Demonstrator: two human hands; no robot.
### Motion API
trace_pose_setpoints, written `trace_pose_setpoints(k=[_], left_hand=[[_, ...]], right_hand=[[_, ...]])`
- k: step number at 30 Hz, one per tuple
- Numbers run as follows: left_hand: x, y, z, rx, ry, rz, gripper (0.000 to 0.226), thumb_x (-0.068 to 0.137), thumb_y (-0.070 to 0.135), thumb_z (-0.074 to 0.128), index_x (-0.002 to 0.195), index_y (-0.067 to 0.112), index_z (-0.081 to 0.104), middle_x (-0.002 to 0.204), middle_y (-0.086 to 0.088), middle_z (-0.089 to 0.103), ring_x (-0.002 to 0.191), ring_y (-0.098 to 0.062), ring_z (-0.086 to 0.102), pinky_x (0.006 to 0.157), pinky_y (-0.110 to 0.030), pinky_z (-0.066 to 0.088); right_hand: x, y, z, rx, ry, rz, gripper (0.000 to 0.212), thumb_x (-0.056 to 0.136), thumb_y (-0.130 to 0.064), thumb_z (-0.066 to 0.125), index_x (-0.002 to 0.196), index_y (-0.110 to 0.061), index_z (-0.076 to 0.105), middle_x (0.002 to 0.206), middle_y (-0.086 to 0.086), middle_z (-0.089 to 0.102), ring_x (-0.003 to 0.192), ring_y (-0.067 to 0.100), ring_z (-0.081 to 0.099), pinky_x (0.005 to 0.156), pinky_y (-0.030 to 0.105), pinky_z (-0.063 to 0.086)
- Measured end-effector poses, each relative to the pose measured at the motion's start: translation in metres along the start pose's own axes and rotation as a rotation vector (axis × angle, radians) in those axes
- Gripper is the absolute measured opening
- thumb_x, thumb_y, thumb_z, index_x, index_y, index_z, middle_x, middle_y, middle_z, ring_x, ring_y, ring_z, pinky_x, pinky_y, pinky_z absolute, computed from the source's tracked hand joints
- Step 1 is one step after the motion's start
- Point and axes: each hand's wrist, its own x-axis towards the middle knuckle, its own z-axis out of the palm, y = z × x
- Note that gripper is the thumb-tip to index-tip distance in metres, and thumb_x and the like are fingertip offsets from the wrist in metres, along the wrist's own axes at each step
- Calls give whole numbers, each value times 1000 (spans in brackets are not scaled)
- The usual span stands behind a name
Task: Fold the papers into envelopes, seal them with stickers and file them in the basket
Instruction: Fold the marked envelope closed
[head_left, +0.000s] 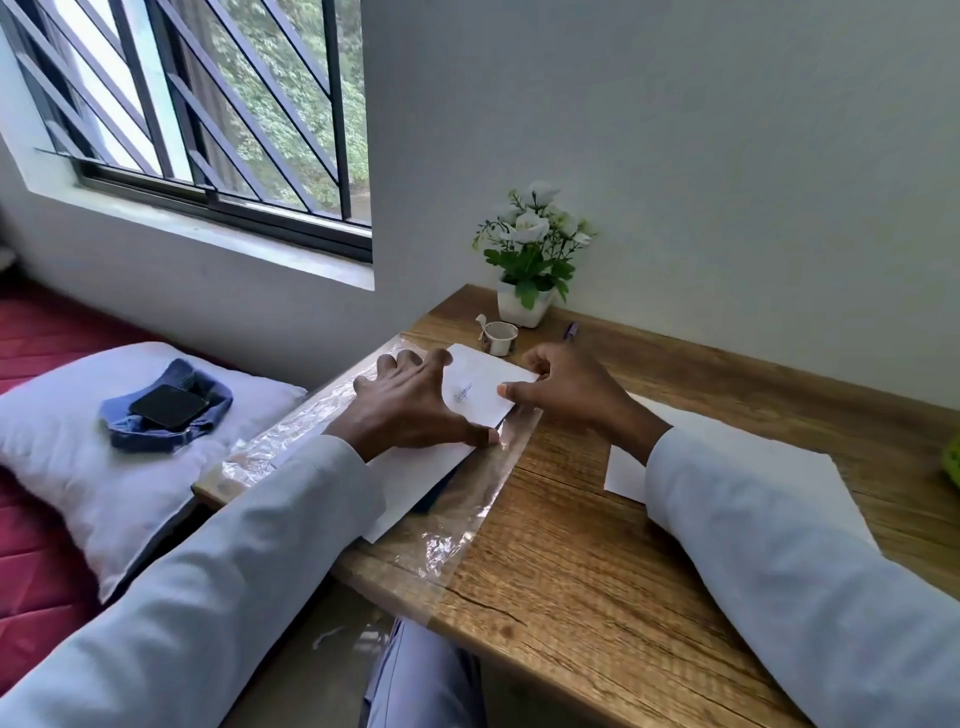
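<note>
A white folded paper (480, 384) with a small blue scribble lies on a clear plastic sheet (457, 525) at the left end of the wooden table (571, 571). My left hand (410, 402) presses on the paper with spread fingers, its thumb along the fold edge. My right hand (566, 387) pinches the paper's right edge between thumb and fingers. More white paper (415, 478) lies under my left wrist. Another white sheet (753, 462) lies under my right forearm. A small roll of stickers or tape (500, 338) stands behind the paper.
A white pot of white flowers (527, 270) stands at the wall, with a pen (571, 330) beside it. Something green (953, 462) shows at the right edge. Left of the table lies a pillow (104, 452) bearing a blue cloth and a phone (169, 406).
</note>
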Motion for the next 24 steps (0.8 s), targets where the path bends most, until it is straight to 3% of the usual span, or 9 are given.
trace_pose_setpoints(k=[6, 10, 14, 18, 24], left_hand=[[-1, 1, 3, -90, 52, 79, 108, 60, 70, 75, 145, 31, 22, 151, -7, 26, 135, -30, 23, 107, -55, 30], [-2, 5, 3, -152, 144, 211, 112, 55, 64, 82, 145, 33, 23, 150, -4, 25, 131, -27, 23, 107, -46, 28], [0, 13, 2, -145, 165, 319, 118, 45, 76, 68, 146, 36, 21, 153, 3, 23, 134, -24, 21, 111, -46, 22], [0, 31, 3, -112, 184, 386, 124, 46, 86, 59, 148, 36, 11, 154, 5, 19, 138, -23, 17, 113, -53, 19], [2, 83, 8, -25, 266, 568, 128, 50, 92, 52, 150, 25, 7, 155, -2, 18, 137, -28, 20, 114, -60, 16]], right_hand=[[2, 6, -4, 256, 51, 35, 49, 77, -28, 82, 120, -14, 64, 120, 2, 65, 102, 15, 59, 83, 31, 55], [-4, 4, -16, 538, -39, 149, 48, 82, -26, 77, 125, -15, 61, 114, 1, 64, 92, 12, 59, 64, 22, 48], [-13, 12, -30, 712, -86, 238, 48, 79, -20, 79, 124, -12, 62, 107, 7, 73, 92, 18, 69, 64, 26, 55], [-32, 18, -45, 876, -24, 218, 40, 78, -9, 79, 116, -5, 65, 104, 12, 74, 88, 20, 71, 61, 26, 58], [-70, 38, -63, 1024, 97, 216, 40, 75, -7, 80, 113, -7, 66, 108, 11, 73, 96, 26, 70, 70, 34, 60]])
